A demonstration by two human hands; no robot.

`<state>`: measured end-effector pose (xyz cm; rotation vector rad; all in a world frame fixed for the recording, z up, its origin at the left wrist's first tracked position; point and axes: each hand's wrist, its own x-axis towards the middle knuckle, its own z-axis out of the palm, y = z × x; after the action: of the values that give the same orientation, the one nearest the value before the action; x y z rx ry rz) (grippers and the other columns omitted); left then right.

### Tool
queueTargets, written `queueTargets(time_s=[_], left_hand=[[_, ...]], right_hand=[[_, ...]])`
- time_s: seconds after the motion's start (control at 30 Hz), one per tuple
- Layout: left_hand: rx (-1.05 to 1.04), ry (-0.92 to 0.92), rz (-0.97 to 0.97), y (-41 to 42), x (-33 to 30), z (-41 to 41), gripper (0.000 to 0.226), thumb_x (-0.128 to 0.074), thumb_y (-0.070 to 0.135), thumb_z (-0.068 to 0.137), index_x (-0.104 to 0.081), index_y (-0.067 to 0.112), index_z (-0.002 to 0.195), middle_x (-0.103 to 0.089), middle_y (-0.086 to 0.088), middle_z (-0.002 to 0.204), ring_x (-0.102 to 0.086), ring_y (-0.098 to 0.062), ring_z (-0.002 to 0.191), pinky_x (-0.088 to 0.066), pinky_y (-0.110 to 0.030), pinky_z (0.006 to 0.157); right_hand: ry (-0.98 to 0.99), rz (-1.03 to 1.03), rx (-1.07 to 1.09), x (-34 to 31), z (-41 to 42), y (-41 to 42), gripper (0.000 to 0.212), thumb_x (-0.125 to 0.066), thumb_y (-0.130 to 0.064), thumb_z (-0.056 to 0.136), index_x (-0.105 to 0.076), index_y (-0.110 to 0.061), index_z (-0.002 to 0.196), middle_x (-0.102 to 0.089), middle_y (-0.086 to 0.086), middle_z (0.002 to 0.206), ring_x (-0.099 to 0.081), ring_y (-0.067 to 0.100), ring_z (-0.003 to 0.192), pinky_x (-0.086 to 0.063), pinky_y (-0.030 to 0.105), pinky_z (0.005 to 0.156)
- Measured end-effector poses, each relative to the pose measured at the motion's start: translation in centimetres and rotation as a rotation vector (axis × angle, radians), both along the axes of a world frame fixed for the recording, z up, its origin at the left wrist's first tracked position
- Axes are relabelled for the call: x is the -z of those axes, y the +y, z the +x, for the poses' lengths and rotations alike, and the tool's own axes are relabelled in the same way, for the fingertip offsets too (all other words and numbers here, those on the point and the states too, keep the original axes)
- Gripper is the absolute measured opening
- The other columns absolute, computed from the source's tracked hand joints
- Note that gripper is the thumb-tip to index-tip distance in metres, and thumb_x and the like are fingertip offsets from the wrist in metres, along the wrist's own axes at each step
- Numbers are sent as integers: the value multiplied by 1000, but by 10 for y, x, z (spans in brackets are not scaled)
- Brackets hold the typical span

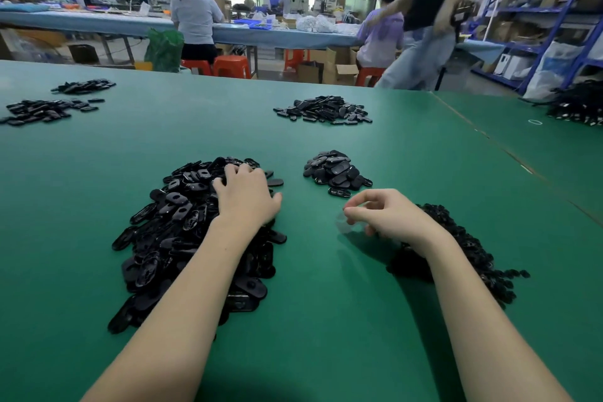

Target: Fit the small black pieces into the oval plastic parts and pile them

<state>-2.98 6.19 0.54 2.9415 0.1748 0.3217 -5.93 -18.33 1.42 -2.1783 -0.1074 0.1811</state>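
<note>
Forearms, two, bare, enter from the near edge over the green table (326, 320). Item one: left hand (244, 196), palm down on the big heap of oval plastic parts (182, 238) at near left, fingers bent into the top of the heap; whether they have closed round any one part cannot be told. Item two: right hand (385, 214), held just above the table, near-left of the heap of small black pieces (466, 251), thumb and forefinger drawn together as for a pinch; what lies between them, if anything, is too blurred to name. Item three: small pile (336, 173) of ovals just beyond the two hands, judged the finished stock, modest beside the feed heap. Item four: further piles, one at far centre (323, 109), two at far left (49, 109), (83, 86), contents alike at this range, fitted or not unclear. Progress, as judged: early to middling; most ovals at near left appear unfitted, and the supply of small pieces is large. Remaining: pick, fit, pile, repeated many times. Background: other people at benches, orange stools (231, 66), blue shelving (554, 10).
</note>
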Motion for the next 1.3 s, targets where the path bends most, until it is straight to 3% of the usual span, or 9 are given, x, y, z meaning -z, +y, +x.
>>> queueTargets(time_s=[0.13, 0.43, 0.6, 0.7, 0.8, 0.93, 1.03, 1.17, 1.3], left_hand=[[-5, 91, -13, 3, 7, 1, 53, -54, 55, 92, -60, 14, 125, -47, -10, 140, -30, -33, 135, -30, -53, 110], [-1, 29, -56, 2, 9, 2, 49, -60, 53, 90, -56, 18, 124, -50, -7, 137, -34, -31, 134, -28, -53, 111], [93, -108, -164, -3, 5, -1, 15, -62, 26, 91, -57, 23, 105, -64, 1, 107, -50, -26, 114, -37, -43, 100], [164, -135, -225, -9, 4, -4, 7, -61, 21, 90, -57, 24, 96, -66, 6, 97, -54, -24, 104, -41, -39, 93], [267, -118, -386, -16, -2, -4, 9, -67, 22, 86, -59, 24, 88, -64, 10, 89, -61, -20, 90, -48, -32, 81], [343, -30, -686, -37, -7, -10, 12, -76, 19, 79, -65, 24, 76, -69, 13, 74, -63, 0, 68, -46, -18, 70], [356, 109, -922, -54, -3, -17, 12, -77, 14, 79, -66, 18, 77, -76, 1, 75, -66, -10, 67, -51, -25, 69], [375, 277, -1191, -66, -1, -23, 13, -73, 4, 86, -61, 7, 91, -75, -8, 72, -64, -16, 59, -57, -25, 68], [373, 321, -1268, -66, 4, -26, 18, -71, 3, 89, -66, 8, 105, -73, -12, 76, -60, -23, 69, -58, -36, 78]], right_hand=[[11, -24, -16, 2, 1, 4, 10, -71, -31, 91, -73, -23, 96, -79, -9, 87, -58, 11, 59, -41, 25, 62], [7, -39, -18, 1, 1, 2, 10, -71, -31, 91, -74, -24, 97, -78, -9, 87, -59, 11, 59, -41, 24, 60], [7, -34, -2, -1, -1, -4, 10, -70, -33, 93, -74, -25, 97, -78, -11, 87, -59, 10, 59, -42, 21, 58], [8, -32, 6, -2, -2, -8, 9, -70, -33, 94, -74, -26, 97, -78, -11, 87, -59, 9, 59, -42, 21, 57], [6, -16, 25, -5, -1, -13, 8, -70, -31, 94, -73, -25, 98, -78, -11, 85, -59, 9, 57, -43, 25, 57], [-31, -45, 78, -10, 0, -23, 9, -68, -32, 94, -73, -25, 97, -77, -14, 83, -60, 8, 55, -44, 27, 64], [-65, -129, 123, -12, 0, -30, 9, -67, -31, 93, -74, -26, 92, -77, -16, 80, -60, 8, 61, -48, 28, 70], [-41, -416, 106, -19, -1, -34, 8, -74, -32, 85, -78, -30, 78, -76, -13, 82, -69, 9, 89, -55, 28, 83], [24, -528, 85, -25, -3, -33, 3, -81, -34, 74, -78, -36, 73, -75, -17, 80, -70, 9, 89, -58, 33, 89]])
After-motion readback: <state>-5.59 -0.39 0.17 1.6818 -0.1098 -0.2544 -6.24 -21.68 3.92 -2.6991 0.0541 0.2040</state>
